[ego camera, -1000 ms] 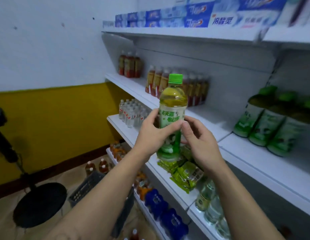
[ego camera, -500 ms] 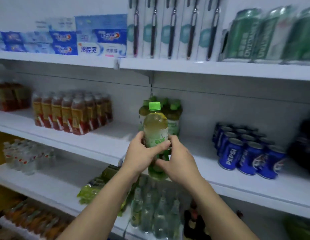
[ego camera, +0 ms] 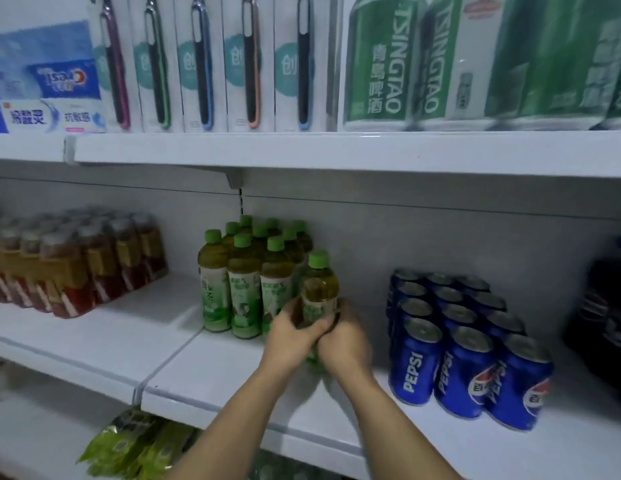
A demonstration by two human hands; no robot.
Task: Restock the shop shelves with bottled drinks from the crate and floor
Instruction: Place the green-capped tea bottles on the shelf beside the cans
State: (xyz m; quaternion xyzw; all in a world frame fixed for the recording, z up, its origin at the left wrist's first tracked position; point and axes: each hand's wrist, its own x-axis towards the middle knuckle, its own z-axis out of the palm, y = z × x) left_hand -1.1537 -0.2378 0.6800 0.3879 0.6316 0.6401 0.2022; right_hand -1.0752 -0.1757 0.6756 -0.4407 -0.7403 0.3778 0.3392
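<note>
The left hand [ego camera: 291, 336] and right hand [ego camera: 343, 341] clasp the bottle [ego camera: 318, 292] mid-label; full, it likely feels heavy, smooth, slightly squashy.

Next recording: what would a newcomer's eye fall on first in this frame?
At centre, the left hand and right hand grip a green-capped bottle on the middle shelf, just right of a cluster of matching bottles. Further right stand blue Pepsi cans. Big green Tsingtao cans fill the upper shelf at top right.
</note>
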